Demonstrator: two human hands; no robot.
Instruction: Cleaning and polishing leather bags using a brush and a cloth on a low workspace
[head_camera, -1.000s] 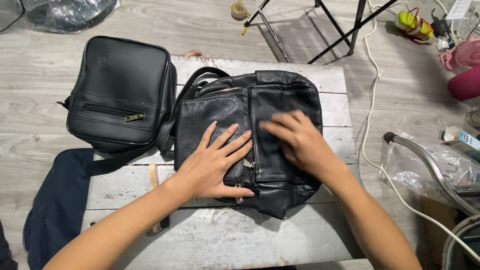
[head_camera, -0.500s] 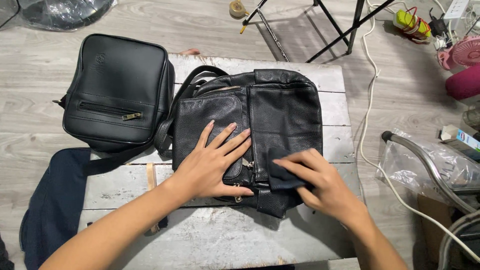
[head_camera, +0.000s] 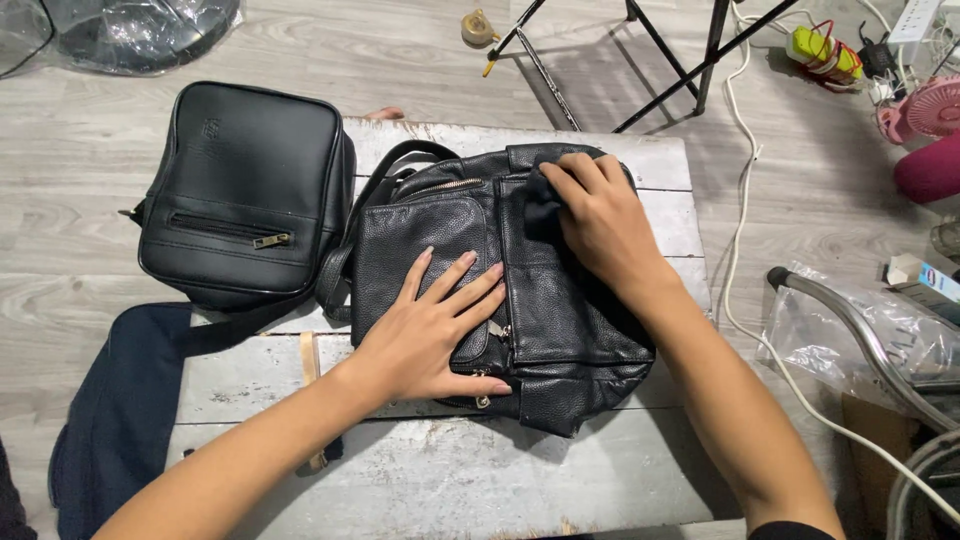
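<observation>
Black leather bag (head_camera: 560, 330) under both hands

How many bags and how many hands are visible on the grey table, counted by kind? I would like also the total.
Black leather bags: 2, the pebbled bag under the hands and the smooth bag hanging over the table's left edge
Hands: 2, left hand flat on the pebbled bag, right hand pressing a dark cloth near its top
Dark cloths: 1
Total: 5
</observation>
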